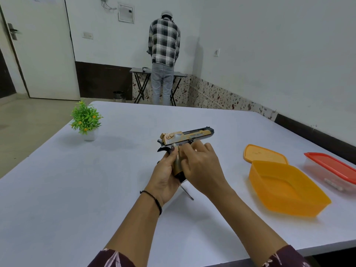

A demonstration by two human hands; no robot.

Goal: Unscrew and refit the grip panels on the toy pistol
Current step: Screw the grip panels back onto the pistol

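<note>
We hold the toy pistol (189, 136) just above the middle of the tabletop (77, 189), barrel pointing toward the right edge. Our left hand (165, 182) grips the handle from behind. Our right hand (202, 166) curls its fingers onto the grip panel (177, 164) at the side, thumb alongside. A screwdriver (187, 193) lies beneath our wrists. Near the right edge sit an open orange tub (285, 189), its lid (264, 153), and a red-lidded box (331, 166) with a plant (85, 118) at the far left corner.
</note>
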